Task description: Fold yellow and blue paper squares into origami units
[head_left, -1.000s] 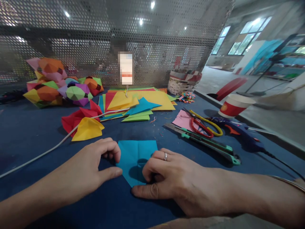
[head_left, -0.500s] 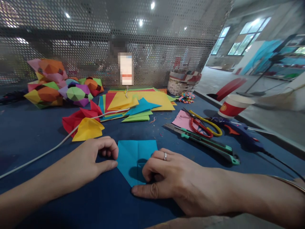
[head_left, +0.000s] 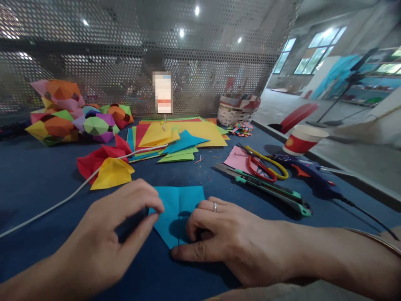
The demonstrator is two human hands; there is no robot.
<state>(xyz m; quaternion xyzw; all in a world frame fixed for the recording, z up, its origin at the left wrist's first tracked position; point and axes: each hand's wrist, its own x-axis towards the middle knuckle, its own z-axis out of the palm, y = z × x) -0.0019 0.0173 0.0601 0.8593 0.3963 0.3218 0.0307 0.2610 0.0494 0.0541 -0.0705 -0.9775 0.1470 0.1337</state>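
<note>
the folded blue paper sheet seems light, easily creased, best taken by its left edge; the left hand has fingers nearly meeting there, the right hand fingers curled atop, grips unclear.

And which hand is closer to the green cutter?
The right hand. It's on the blue paper, left of the cutter and nearer the person; the left hand is farther left, by the paper's left edge.

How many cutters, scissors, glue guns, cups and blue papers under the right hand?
Green-and-black box cutter: 1
Red-and-yellow-handled scissors: 1
Dark blue glue gun: 1
Red-and-white paper cup: 1
Creased blue paper under right hand: 1
Total: 5
</note>
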